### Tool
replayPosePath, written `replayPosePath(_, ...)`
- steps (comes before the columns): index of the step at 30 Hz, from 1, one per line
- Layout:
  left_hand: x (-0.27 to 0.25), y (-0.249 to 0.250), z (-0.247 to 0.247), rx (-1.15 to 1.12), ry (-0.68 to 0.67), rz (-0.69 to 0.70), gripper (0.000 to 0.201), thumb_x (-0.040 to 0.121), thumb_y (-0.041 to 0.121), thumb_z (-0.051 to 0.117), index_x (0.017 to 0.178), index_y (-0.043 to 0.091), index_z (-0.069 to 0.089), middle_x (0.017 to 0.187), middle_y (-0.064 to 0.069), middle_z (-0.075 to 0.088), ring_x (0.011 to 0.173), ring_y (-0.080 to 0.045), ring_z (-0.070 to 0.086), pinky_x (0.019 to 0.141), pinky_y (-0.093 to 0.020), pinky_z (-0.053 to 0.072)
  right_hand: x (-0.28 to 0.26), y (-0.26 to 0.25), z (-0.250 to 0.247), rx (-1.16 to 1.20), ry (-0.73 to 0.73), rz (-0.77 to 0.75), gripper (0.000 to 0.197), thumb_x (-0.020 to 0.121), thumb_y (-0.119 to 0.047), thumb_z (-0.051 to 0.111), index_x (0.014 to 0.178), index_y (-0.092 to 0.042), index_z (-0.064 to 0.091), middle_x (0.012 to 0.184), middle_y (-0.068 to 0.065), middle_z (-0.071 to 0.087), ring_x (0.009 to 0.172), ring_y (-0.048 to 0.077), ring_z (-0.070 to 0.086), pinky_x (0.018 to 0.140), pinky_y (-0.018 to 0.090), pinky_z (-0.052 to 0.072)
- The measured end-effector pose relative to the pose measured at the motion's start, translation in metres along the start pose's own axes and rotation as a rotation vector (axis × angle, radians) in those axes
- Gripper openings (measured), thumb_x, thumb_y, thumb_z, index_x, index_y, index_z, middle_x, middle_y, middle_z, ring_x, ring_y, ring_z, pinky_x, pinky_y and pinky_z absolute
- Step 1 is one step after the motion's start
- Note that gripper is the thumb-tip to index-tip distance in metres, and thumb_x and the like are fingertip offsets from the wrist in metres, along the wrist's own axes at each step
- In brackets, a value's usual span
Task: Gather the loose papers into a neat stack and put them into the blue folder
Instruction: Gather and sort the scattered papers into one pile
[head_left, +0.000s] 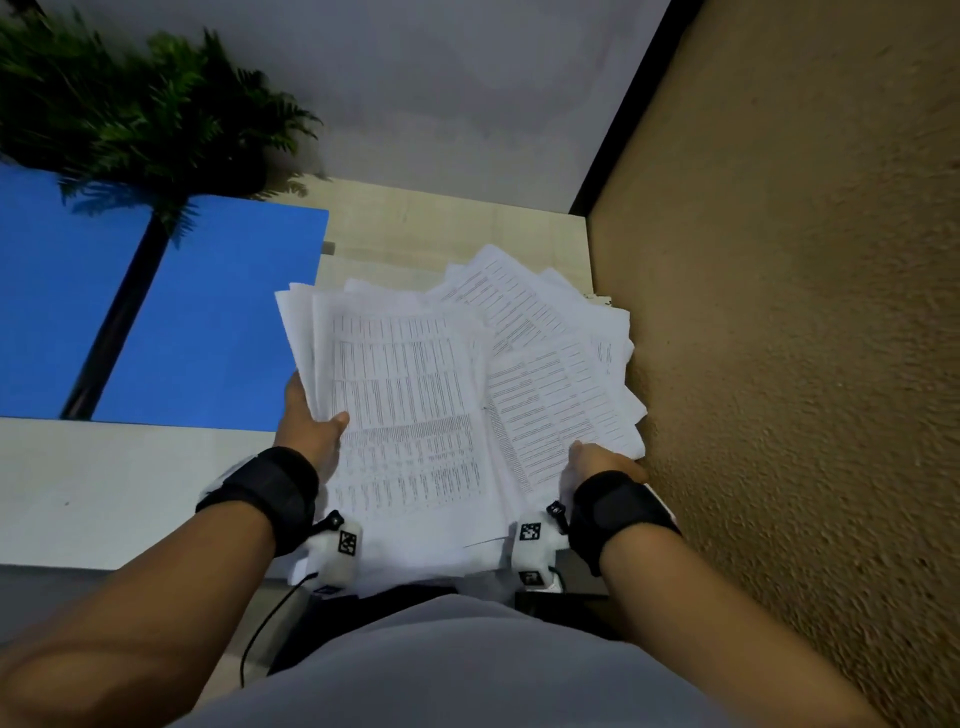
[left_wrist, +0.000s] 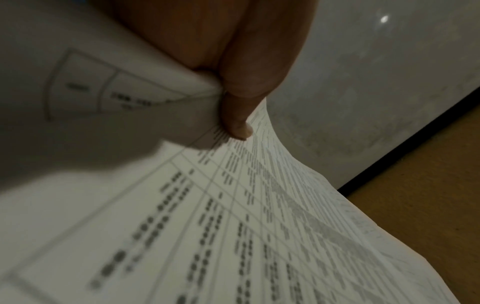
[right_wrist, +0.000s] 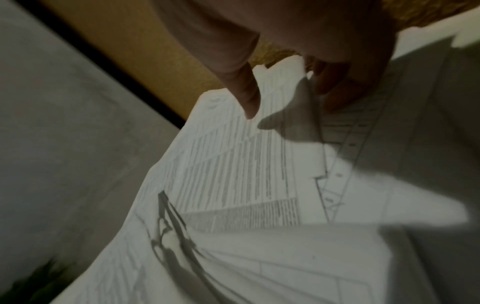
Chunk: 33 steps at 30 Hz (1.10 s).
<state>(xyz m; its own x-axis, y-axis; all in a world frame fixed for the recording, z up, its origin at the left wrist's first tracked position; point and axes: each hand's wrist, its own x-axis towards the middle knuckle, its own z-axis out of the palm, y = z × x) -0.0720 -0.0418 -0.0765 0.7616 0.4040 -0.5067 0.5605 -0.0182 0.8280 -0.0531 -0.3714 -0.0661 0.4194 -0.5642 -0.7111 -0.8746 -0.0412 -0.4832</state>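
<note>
White printed papers (head_left: 415, 395), fanned with uneven edges, are lifted in front of the person: the left hand (head_left: 311, 426) pinches their left edge, thumb (left_wrist: 239, 115) on top, and the right hand (head_left: 597, 460) curls over their near right corner, thumb (right_wrist: 246, 92) hooked over the sheets. Beyond on the left, the blue folder (head_left: 208, 322) lies open on the table (head_left: 441, 228), its right edge just left of the papers. A textured tan wall (head_left: 779, 312) stands close on the right and a fern (head_left: 130, 119) overhangs the folder's far side.
</note>
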Motion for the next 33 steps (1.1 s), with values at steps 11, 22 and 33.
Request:
replayPosePath(11, 0.003, -0.008, 0.008, -0.092, -0.178, -0.052, 0.050, 0.095, -0.002, 0.054, 0.142, 0.008, 0.041, 0.130, -0.012, 0.056, 0.121, -0.028, 0.053, 0.105, -0.040, 0.038, 0.004, -0.013, 0.017, -0.386, 0.201, -0.281, 0.065, 0.080, -0.041, 0.072, 0.134, -0.012, 0.050, 0.144, 0.008, 0.035, 0.128, 0.034, 0.034, 0.109, 0.047, 0.033)
replayPosePath(22, 0.003, -0.015, 0.012, 0.072, -0.132, -0.074, 0.044, 0.095, 0.006, 0.055, 0.138, 0.009, 0.046, 0.130, -0.015, 0.059, 0.120, -0.035, 0.056, 0.100, -0.040, 0.043, -0.020, -0.013, 0.006, -0.136, 0.241, -0.734, 0.024, 0.088, 0.002, 0.060, 0.111, -0.003, 0.055, 0.113, 0.009, 0.050, 0.109, 0.030, 0.054, 0.088, 0.028, 0.045)
replayPosePath(33, 0.000, -0.013, 0.016, 0.103, -0.109, -0.067, 0.044, 0.097, 0.004, 0.052, 0.139, 0.008, 0.044, 0.134, -0.016, 0.056, 0.121, -0.035, 0.054, 0.094, -0.033, 0.041, -0.050, -0.079, -0.041, -0.019, 0.258, -0.690, 0.024, 0.094, -0.012, 0.054, 0.113, -0.001, 0.063, 0.108, 0.018, 0.067, 0.102, 0.033, 0.064, 0.077, 0.033, 0.047)
